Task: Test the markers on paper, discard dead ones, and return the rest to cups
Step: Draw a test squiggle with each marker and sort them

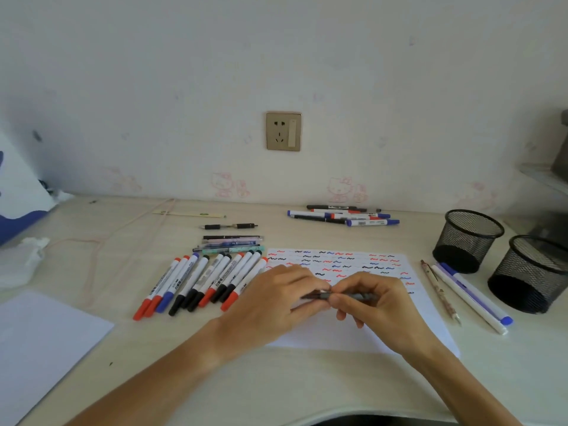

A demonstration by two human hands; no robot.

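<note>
**Dark pen held crosswise over the test sheet**

While a row of white-barrelled markers with red, blue and black caps [199, 281] lies at my left, my left hand [276, 299] pinches one end of a slim dark grey pen [341, 296] and my right hand [378, 299] pinches the other. Its long axis runs left to right above the scribbled white paper sheet [338, 262]. My fingers hide the tip and cap. Two black mesh cups [470, 238] stand well apart, nearer my right hand.

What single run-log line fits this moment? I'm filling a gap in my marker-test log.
left hand + right hand: both grip slim dark pen | over squiggle-marked white paper | two black mesh cups: apparently empty
</note>
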